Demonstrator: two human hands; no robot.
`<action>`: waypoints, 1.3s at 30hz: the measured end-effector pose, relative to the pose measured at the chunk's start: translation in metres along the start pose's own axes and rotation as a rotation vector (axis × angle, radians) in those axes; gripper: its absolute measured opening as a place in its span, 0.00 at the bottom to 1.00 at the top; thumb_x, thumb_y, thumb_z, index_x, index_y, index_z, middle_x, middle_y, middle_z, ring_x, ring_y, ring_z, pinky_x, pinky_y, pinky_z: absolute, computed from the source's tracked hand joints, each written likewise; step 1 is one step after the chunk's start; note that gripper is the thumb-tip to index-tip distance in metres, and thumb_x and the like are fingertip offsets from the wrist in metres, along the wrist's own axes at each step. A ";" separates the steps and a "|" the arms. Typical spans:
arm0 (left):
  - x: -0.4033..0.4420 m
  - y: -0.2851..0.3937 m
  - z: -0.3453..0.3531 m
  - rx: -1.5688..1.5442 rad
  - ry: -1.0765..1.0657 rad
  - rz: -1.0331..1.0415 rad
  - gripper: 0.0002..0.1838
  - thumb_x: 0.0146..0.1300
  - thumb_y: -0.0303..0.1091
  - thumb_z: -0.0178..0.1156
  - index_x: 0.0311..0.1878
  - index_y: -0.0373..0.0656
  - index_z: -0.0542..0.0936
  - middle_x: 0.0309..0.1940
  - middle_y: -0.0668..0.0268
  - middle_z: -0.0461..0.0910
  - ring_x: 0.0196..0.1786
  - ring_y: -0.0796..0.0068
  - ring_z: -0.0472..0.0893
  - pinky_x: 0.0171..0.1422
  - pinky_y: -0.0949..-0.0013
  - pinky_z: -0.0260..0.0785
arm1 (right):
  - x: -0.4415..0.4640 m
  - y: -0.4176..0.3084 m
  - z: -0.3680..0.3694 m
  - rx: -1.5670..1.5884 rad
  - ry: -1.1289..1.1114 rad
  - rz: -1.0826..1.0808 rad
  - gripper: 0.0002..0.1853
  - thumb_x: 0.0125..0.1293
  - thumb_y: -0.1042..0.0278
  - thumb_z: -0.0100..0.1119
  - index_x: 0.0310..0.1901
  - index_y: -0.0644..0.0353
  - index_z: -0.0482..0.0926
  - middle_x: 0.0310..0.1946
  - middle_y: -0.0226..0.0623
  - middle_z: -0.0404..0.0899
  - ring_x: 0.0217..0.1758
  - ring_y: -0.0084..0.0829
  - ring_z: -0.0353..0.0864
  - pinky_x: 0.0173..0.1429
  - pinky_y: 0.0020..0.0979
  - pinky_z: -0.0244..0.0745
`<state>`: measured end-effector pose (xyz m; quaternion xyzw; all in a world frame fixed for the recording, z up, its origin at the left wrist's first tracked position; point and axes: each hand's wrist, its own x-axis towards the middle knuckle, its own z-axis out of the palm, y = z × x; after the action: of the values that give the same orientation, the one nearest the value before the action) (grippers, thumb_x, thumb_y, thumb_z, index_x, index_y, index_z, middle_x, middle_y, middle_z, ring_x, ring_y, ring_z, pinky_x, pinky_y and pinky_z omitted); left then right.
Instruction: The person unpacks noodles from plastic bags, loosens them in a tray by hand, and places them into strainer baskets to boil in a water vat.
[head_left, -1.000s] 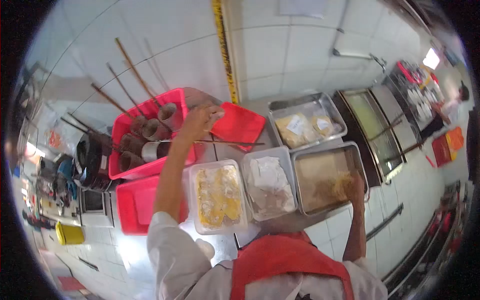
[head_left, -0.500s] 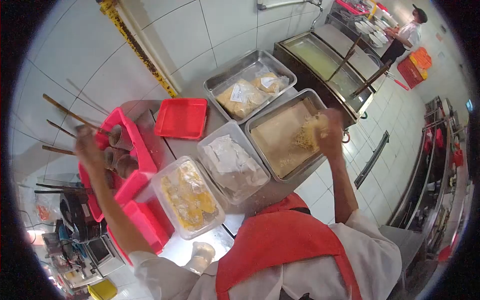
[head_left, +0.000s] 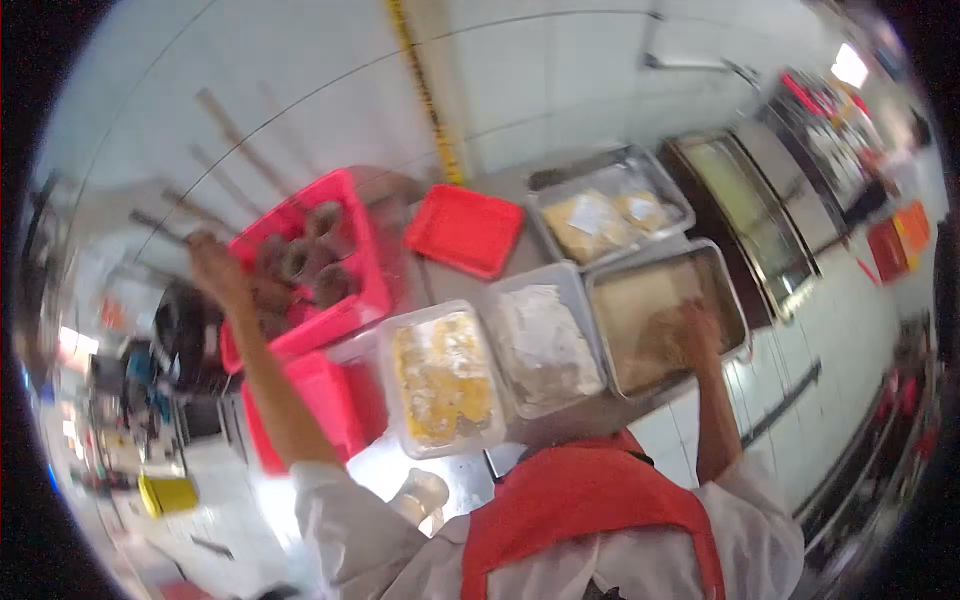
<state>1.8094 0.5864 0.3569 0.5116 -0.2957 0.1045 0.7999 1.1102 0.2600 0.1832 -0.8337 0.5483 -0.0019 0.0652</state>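
Note:
My left hand (head_left: 212, 268), smeared by motion, is at the left edge of a pink bin (head_left: 372, 270). Its fingers look wrapped round a dark stick handle (head_left: 158, 226). Several cup-shaped strainers (head_left: 325, 218) with long handles stand in the bin. Over at the right, my right hand (head_left: 698, 328) is low inside a metal tray (head_left: 738, 290) lined with brown sheet, beside a blurred heap of thin noodles (head_left: 664, 338). Blur hides its fingers. Between the hands are a clear tub of yellow floured pieces (head_left: 440, 375) and a tub of white powder (head_left: 545, 345).
A red tray (head_left: 465, 230) and a metal pan of bagged food (head_left: 592, 222) lie near the wall. A liquid-filled metal basin (head_left: 742, 205) is beyond them. At left are a pink container (head_left: 318, 405) and black pan (head_left: 185, 325). Another person (head_left: 898, 160) stands far right.
My left hand has moved from above the strainer bin, near the red tray, to the bin's left side. My right hand has stayed at the noodle tray. The head view has swung left and back.

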 end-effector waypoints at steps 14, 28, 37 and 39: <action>-0.029 0.064 0.072 0.218 0.001 0.249 0.16 0.72 0.42 0.46 0.30 0.42 0.69 0.19 0.79 0.60 0.21 0.91 0.58 0.22 0.80 0.49 | -0.022 0.018 0.032 -0.129 -0.155 -0.297 0.44 0.46 0.46 0.67 0.65 0.54 0.63 0.60 0.48 0.67 0.67 0.48 0.60 0.66 0.55 0.53; -0.029 0.059 0.081 0.445 0.091 0.315 0.17 0.70 0.40 0.47 0.29 0.37 0.69 0.16 0.69 0.62 0.23 0.79 0.60 0.26 0.70 0.56 | 0.034 -0.121 -0.157 1.305 -0.423 -0.367 0.39 0.36 0.85 0.63 0.59 0.61 0.68 0.61 0.42 0.65 0.65 0.36 0.65 0.66 0.35 0.63; -0.030 0.059 0.082 0.451 0.105 0.341 0.15 0.69 0.37 0.49 0.32 0.34 0.70 0.15 0.58 0.64 0.20 0.73 0.60 0.23 0.66 0.58 | 0.039 -0.426 -0.181 1.313 -0.504 -0.939 0.29 0.41 0.85 0.59 0.50 0.61 0.72 0.48 0.32 0.73 0.54 0.27 0.73 0.59 0.31 0.69; -0.036 0.071 0.084 0.527 0.089 0.272 0.15 0.69 0.37 0.48 0.33 0.33 0.70 0.16 0.56 0.66 0.21 0.73 0.62 0.24 0.66 0.59 | 0.043 -0.481 -0.154 1.433 -0.613 -0.928 0.24 0.44 0.84 0.59 0.48 0.61 0.73 0.47 0.33 0.73 0.53 0.28 0.73 0.58 0.32 0.70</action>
<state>1.7167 0.5499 0.4152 0.6522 -0.2888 0.3065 0.6303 1.5559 0.3915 0.3864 -0.6945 -0.0166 -0.1466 0.7042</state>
